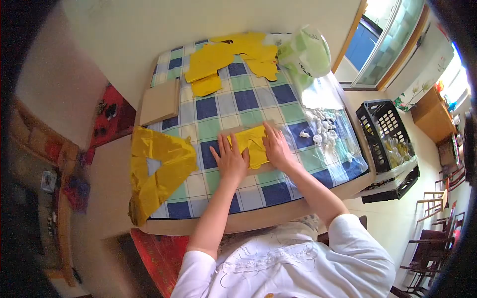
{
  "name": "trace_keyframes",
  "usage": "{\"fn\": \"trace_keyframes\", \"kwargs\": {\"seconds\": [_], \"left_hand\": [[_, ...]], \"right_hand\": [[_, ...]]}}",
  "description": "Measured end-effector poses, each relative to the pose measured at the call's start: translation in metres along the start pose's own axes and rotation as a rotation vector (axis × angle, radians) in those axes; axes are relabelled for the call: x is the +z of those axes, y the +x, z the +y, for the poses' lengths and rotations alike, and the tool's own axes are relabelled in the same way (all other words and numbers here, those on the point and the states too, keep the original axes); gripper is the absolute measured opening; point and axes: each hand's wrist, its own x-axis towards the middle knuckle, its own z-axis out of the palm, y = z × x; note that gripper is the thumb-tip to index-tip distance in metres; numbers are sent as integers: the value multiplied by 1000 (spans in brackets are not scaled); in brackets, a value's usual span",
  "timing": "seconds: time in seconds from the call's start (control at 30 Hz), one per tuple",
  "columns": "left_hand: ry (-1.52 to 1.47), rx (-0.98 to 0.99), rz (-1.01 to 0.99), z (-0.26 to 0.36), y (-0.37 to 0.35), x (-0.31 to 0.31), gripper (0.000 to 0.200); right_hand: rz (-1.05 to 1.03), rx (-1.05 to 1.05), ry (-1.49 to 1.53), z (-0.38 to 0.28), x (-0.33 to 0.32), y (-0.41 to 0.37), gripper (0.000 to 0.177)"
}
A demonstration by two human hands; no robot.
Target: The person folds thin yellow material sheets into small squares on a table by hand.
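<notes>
A small yellow sheet, shiny like foil or plastic film point(254, 144), lies in front of me on a brown cardboard piece point(272, 172). My left hand point(232, 160) rests on the sheet's left side with its fingers spread and pointing away from me. On the right side, my right hand point(278, 148) lies over the sheet's edge, its fingers stretched out and its thumb turned inward. Neither hand is closed around anything. Left of my hands a larger yellow sheet point(171, 159) with an opening in it hangs partly over the table's edge.
More yellow sheets point(213, 58) lie at the back of the checked tablecloth point(251, 97). A cardboard panel point(160, 103) sits at the left edge. A green-and-white plastic container point(305, 53) stands back right, with crumpled white bits point(325, 128) nearer me. Black crates point(382, 126) stand right of the table.
</notes>
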Motion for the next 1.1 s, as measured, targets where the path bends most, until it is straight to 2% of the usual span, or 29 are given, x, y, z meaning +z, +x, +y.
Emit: {"fn": "trace_keyframes", "kwargs": {"seconds": [0.03, 0.23, 0.33, 0.47, 0.63, 0.73, 0.83, 0.93, 1.03, 1.1], "left_hand": [[-11, 1, 8, 0, 2, 0, 71], [-52, 17, 35, -3, 3, 4, 70], [-83, 42, 103, -3, 1, 5, 69], [-82, 42, 100, -4, 1, 5, 69], [-68, 33, 80, -4, 1, 5, 69], [-69, 28, 71, -2, 1, 1, 69], [-69, 25, 65, -2, 1, 0, 68], [-70, 21, 62, -1, 1, 0, 67], [-57, -3, 39, -1, 2, 0, 67], [-131, -11, 102, -6, 2, 7, 67]], "right_hand": [[50, 42, -11, 0, 1, 0, 50], [17, 336, 155, -2, -6, 3, 41], [-6, 298, 133, 6, -2, 4, 41], [16, 293, 191, 16, -8, 20, 40], [-117, 406, 226, 3, -24, 33, 36], [-54, 295, 165, 15, -14, 33, 31], [-137, 325, 70, 13, -13, 36, 27], [-121, 166, -29, 9, -11, 32, 29], [-142, -211, -110, 2, -1, 21, 34], [-184, -144, -104, 1, 8, 12, 41]]}}
